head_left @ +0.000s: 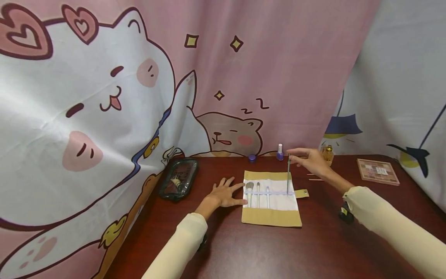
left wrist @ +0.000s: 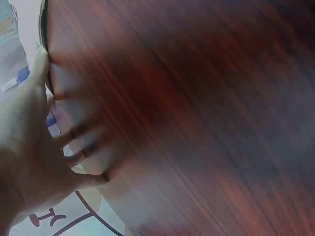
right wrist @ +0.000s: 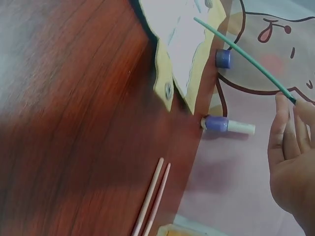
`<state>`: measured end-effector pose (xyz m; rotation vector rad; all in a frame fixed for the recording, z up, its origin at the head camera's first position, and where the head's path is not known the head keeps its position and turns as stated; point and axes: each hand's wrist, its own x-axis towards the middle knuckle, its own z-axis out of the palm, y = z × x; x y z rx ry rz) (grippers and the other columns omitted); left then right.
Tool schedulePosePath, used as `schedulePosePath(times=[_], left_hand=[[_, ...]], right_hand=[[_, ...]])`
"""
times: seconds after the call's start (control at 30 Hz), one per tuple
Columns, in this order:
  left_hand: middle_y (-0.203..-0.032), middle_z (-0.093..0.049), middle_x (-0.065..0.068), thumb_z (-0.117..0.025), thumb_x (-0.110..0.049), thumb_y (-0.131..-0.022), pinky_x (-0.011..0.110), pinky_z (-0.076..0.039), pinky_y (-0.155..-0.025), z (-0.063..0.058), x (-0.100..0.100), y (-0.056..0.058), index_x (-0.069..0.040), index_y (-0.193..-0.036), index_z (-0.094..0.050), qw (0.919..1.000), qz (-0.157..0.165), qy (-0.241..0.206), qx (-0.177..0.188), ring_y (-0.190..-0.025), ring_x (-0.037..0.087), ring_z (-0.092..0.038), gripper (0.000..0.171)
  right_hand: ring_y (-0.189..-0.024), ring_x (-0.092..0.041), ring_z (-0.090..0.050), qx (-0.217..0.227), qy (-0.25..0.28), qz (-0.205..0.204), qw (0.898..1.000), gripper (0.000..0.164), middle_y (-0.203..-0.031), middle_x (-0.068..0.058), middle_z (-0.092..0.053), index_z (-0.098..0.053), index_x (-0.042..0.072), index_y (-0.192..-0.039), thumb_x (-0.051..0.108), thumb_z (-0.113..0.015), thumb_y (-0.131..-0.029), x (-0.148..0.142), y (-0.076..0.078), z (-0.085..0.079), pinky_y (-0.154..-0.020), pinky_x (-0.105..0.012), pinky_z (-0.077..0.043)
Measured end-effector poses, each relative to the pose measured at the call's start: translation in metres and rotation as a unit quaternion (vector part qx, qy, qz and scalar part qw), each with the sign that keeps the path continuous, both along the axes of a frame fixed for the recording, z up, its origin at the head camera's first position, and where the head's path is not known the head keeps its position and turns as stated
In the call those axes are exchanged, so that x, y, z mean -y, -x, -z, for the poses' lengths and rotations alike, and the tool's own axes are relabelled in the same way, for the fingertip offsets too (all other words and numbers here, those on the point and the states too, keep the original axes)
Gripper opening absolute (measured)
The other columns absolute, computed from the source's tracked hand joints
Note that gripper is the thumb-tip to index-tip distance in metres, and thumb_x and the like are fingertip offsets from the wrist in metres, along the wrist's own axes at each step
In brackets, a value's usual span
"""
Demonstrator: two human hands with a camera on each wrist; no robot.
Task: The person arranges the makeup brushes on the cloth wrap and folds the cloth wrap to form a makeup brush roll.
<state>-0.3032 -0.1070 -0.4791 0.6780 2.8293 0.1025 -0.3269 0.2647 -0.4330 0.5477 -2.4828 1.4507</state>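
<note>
A yellow brush roll [head_left: 271, 217] with a white lining lies unrolled on the table. Three makeup brushes, one a large fluffy brush [head_left: 249, 197], stand in its left part under a pale purple band. My right hand [head_left: 309, 160] pinches the top of a thin green stick [right wrist: 246, 56] between thumb and fingertips. That stick is upright, its lower end at the band near the roll's right side. With fingers spread, my left hand [head_left: 224, 193] rests at the roll's left edge, thumb and index finger touching it. The left wrist view shows the same spread fingers [left wrist: 91, 180] over the tabletop.
At the back stand a small purple jar [head_left: 252, 158], a purple nail polish bottle [head_left: 280, 153] and an amber bottle [head_left: 328, 155]. Two thin wooden sticks [right wrist: 150, 196] lie right of the roll. A palette [head_left: 378, 171] is far right; a black case [head_left: 179, 178] lies left.
</note>
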Motion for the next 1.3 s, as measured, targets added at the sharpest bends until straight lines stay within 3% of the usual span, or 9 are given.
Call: schedulePosePath(times=[0.3, 0.5, 0.8, 1.1, 1.3], left_hand=[[-0.172, -0.02, 0.007, -0.053, -0.08, -0.091, 0.068, -0.024, -0.118, 0.001, -0.002, 0.0, -0.042, -0.163, -0.031, 1.0, -0.002, 0.003, -0.001, -0.157, 0.036, -0.018, 0.085], [-0.172, -0.021, 0.008, -0.054, -0.079, -0.091, 0.068, -0.024, -0.118, -0.001, -0.003, -0.001, -0.042, -0.163, -0.032, 1.0, 0.0, 0.003, -0.005, -0.156, 0.036, -0.019, 0.084], [-0.172, -0.021, 0.008, -0.054, -0.079, -0.091, 0.067, -0.023, -0.119, -0.001, -0.003, 0.0, -0.041, -0.163, -0.031, 1.0, 0.0, 0.002, -0.003, -0.157, 0.037, -0.019, 0.084], [-0.172, -0.02, 0.008, -0.054, -0.079, -0.091, 0.068, -0.023, -0.119, 0.001, -0.003, -0.001, -0.04, -0.163, -0.032, 1.0, -0.002, -0.003, 0.002, -0.157, 0.037, -0.018, 0.085], [-0.173, -0.019, 0.008, -0.053, -0.079, -0.092, 0.068, -0.022, -0.119, 0.002, -0.001, 0.001, -0.042, -0.163, -0.03, 1.0, -0.006, 0.001, 0.006, -0.157, 0.038, -0.016, 0.084]], right_hand=[[-0.081, -0.004, -0.074, 0.003, 0.013, 0.021, 1.0, 0.033, -0.114, -0.024, -0.074, -0.071, 0.0, -0.13, 0.015, -0.072, -0.1, 0.018, 0.008, 0.007, -0.068, -0.022, -0.059], [-0.08, -0.008, -0.075, -0.005, 0.025, 0.016, 1.0, 0.03, -0.112, -0.026, -0.074, -0.073, 0.0, -0.127, 0.01, -0.072, -0.099, 0.027, 0.013, 0.01, -0.067, -0.023, -0.059], [-0.076, -0.015, -0.076, 0.008, 0.0, 0.035, 0.999, 0.027, -0.108, -0.021, -0.077, -0.075, 0.005, -0.125, 0.011, -0.072, -0.099, 0.035, 0.017, 0.014, -0.065, -0.023, -0.058], [-0.088, -0.041, -0.076, 0.04, -0.005, 0.029, 0.999, 0.026, -0.108, -0.021, -0.076, -0.076, 0.006, -0.124, 0.014, -0.073, -0.099, 0.038, 0.016, 0.025, -0.072, -0.048, -0.062], [-0.093, -0.043, -0.075, 0.048, -0.01, 0.017, 0.999, 0.028, -0.11, -0.021, -0.076, -0.075, 0.005, -0.125, 0.013, -0.073, -0.099, 0.043, 0.017, 0.028, -0.076, -0.052, -0.061]])
